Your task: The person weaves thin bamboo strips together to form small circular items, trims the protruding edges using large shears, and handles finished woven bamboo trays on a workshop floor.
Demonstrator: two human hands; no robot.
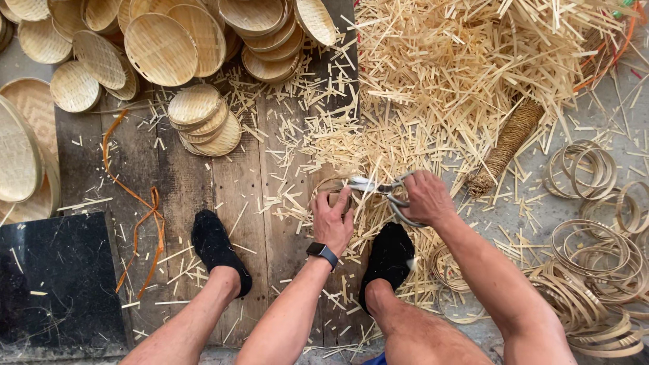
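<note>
Under my feet, the plank floor (203,182) carries woven trays (162,47), bamboo offcuts (460,74), rings (595,270), a dark slab (57,277).

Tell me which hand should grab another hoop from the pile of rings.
Right, probably. The right hand is nearer the rings on that side, though it holds scissors. The left hand grips the small basket, farther off.

Bare forearms, no sleeves. Dark smartwatch (322,253) with black band on left wrist. Bare lower legs, black socks (218,249) on both feet. Blue shorts edge at bottom.
</note>
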